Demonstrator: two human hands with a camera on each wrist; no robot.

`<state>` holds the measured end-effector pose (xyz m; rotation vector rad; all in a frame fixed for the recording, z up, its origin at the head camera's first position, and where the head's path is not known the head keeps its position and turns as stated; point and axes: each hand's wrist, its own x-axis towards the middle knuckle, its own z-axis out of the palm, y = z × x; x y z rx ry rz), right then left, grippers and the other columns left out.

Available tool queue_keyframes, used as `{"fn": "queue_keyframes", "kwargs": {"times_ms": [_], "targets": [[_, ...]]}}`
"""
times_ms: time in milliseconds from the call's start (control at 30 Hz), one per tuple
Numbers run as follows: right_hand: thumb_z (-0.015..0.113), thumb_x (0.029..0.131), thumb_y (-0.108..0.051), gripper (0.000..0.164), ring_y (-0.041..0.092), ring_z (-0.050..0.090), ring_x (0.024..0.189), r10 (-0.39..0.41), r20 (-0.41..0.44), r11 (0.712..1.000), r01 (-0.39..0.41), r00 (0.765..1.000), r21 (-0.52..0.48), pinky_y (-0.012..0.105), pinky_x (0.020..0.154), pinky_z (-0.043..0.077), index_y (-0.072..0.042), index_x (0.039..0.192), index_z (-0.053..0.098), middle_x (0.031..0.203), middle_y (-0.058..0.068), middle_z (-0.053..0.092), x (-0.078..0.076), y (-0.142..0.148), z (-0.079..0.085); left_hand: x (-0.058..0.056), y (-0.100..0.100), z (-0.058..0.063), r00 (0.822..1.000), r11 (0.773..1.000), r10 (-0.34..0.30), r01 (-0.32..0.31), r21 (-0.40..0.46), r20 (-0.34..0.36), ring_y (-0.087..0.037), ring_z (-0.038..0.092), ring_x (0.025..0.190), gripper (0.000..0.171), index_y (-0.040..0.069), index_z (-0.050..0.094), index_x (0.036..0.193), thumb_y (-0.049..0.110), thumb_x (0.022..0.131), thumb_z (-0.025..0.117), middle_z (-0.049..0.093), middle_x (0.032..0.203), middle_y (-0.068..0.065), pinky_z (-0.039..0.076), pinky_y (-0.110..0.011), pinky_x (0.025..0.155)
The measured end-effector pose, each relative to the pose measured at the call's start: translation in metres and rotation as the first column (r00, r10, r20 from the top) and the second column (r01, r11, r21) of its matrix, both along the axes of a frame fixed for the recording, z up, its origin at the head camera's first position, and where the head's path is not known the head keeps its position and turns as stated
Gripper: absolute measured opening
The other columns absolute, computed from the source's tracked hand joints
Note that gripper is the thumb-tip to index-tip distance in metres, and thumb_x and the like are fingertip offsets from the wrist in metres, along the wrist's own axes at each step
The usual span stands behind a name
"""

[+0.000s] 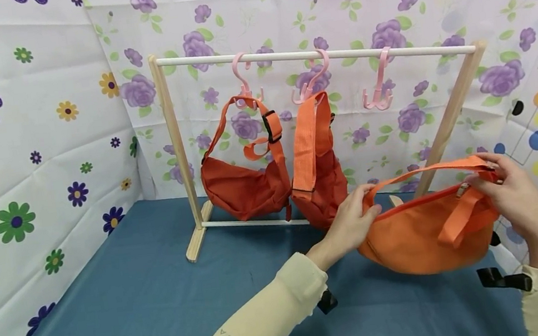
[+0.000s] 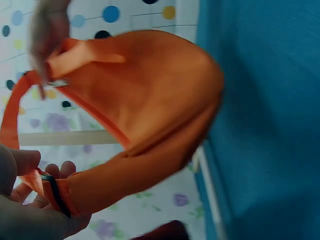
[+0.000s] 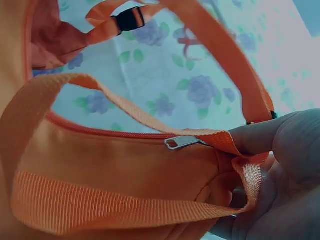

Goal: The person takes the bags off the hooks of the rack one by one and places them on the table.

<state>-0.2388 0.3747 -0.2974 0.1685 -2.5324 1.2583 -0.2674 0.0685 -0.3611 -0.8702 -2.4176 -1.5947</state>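
Note:
An orange crossbody bag [image 1: 424, 241] is lifted off the table at the right in the head view. My left hand [image 1: 348, 220] pinches its left end by the strap, near a dark buckle seen in the left wrist view. At the bag's other end my right hand [image 1: 514, 196] grips the corner where the strap joins, beside the silver zipper pull [image 3: 180, 142]. The strap [image 1: 425, 170] arches over the zipped top, and a loose webbing tail [image 1: 461, 218] droops down its front. My right hand's palm side fills the right of the right wrist view.
A wooden rack with a white rail [image 1: 185, 60] stands behind. Two red-orange bags, a left one [image 1: 246, 187] and a middle one [image 1: 321, 167], hang from pink hooks. A third pink hook [image 1: 379, 92] hangs bare. Blue cloth [image 1: 166, 315] covers the table; patterned sheets surround it.

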Motion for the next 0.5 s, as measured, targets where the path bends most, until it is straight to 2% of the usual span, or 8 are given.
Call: {"fn": "queue_keyframes", "kwargs": {"times_ms": [167, 400, 500], "targets": [[0.060, 0.106, -0.014, 0.052, -0.004, 0.063, 0.082, 0.029, -0.002, 0.999, -0.029, 1.000, -0.015, 0.017, 0.066, 0.055, -0.024, 0.155, 0.043, 0.103, -0.026, 0.059, 0.007, -0.003, 0.010, -0.004, 0.002, -0.024, 0.999, 0.999, 0.001, 0.001, -0.034, 0.054, -0.009, 0.057, 0.106, 0.038, 0.017, 0.052, 0.147, 0.021, 0.110, 0.057, 0.061, 0.128, -0.004, 0.049, -0.024, 0.091], [0.061, 0.105, -0.010, 0.052, -0.003, 0.066, 0.077, 0.024, -0.028, 0.999, -0.025, 0.999, -0.027, 0.020, 0.062, 0.057, -0.020, 0.153, 0.045, 0.098, -0.028, 0.062, 0.008, -0.009, 0.015, -0.004, 0.003, -0.048, 0.986, 0.999, -0.024, 0.031, -0.039, 0.168, -0.007, 0.053, 0.100, 0.037, 0.021, 0.052, 0.147, 0.030, 0.111, 0.053, 0.058, 0.117, 0.002, 0.047, -0.025, 0.086], [0.060, 0.105, -0.007, 0.049, -0.003, 0.066, 0.076, 0.013, -0.039, 0.999, -0.014, 0.999, -0.037, 0.018, 0.062, 0.056, -0.027, 0.148, 0.049, 0.095, -0.028, 0.063, 0.009, -0.008, 0.015, -0.004, 0.003, -0.055, 0.979, 0.998, -0.050, 0.056, -0.026, 0.196, -0.005, 0.053, 0.102, 0.039, 0.021, 0.052, 0.148, 0.035, 0.111, 0.050, 0.058, 0.120, 0.003, 0.047, -0.025, 0.088]]}}
